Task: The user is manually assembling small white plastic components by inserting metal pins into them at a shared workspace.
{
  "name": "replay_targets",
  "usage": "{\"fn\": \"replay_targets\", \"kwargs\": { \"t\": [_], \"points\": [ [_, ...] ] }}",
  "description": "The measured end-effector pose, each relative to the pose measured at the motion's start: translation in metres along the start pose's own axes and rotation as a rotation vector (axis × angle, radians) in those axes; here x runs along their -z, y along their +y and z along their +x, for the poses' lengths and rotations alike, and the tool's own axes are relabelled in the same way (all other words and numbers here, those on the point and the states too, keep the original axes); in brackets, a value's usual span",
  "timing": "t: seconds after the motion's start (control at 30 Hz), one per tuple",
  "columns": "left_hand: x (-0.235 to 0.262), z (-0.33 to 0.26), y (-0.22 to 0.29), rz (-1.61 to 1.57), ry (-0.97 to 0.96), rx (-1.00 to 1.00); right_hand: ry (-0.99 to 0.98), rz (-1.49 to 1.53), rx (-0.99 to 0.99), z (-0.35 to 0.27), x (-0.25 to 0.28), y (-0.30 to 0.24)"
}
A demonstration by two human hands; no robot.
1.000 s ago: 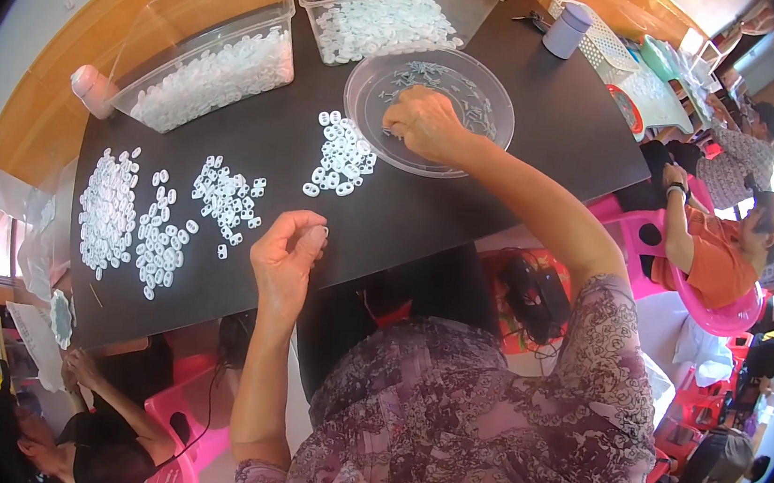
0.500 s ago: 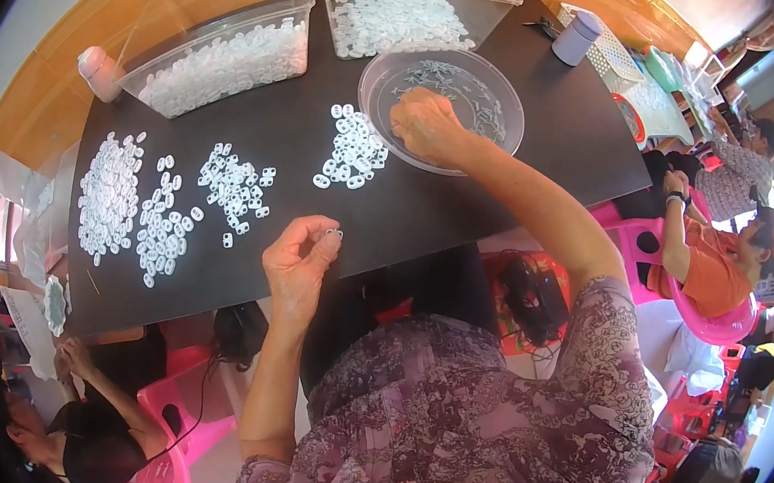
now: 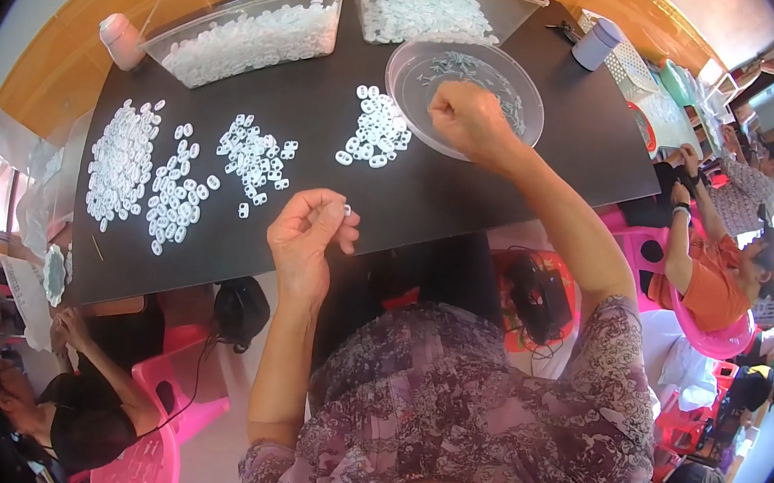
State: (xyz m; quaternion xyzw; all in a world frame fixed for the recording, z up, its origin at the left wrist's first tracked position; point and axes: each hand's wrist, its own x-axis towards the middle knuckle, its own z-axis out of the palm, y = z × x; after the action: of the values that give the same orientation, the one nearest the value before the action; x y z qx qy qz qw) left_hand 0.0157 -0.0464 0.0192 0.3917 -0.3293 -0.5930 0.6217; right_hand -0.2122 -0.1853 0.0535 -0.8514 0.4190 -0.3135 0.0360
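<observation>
Your right hand [image 3: 471, 118] has stayed over the clear bowl [image 3: 435, 58], fist closed; what it holds you cannot tell. Nearest you, your left hand [image 3: 308, 233] pinches a small white ring [image 3: 347, 209] in its grip above the black tabletop [image 3: 449, 191]. Beyond lie white ring piles [image 3: 375, 132], then two clear bins [image 3: 249, 24].

Two clear tubs [image 3: 240, 23] of white pieces sit at the top; a grey cup [image 3: 596, 43], perhaps lidded, upper right; pink chairs [image 3: 149, 443] lower left.
</observation>
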Motion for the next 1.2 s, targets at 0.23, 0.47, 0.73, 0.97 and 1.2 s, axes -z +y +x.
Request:
{"fn": "replay_targets", "kwargs": {
  "t": [0.23, 0.47, 0.73, 0.97, 1.2],
  "points": [
    [0.001, -0.001, -0.001, -0.110, 0.019, 0.006, -0.121, 0.416, -0.325, -0.019, 0.015, -0.063],
    [0.004, -0.008, -0.003, -0.075, 0.092, -0.065, -0.207, 0.828, -0.281, -0.028, -0.006, -0.103],
    [0.006, -0.014, -0.002, -0.081, 0.079, -0.136, -0.185, 0.828, -0.280, -0.039, -0.024, -0.117],
    [0.007, -0.016, -0.006, -0.064, 0.067, -0.207, -0.283, 1.030, -0.394, -0.040, -0.031, -0.125],
    [0.011, -0.017, -0.010, -0.068, 0.139, -0.182, -0.329, 1.103, -0.434, -0.040, -0.036, -0.128]
  ]
}}
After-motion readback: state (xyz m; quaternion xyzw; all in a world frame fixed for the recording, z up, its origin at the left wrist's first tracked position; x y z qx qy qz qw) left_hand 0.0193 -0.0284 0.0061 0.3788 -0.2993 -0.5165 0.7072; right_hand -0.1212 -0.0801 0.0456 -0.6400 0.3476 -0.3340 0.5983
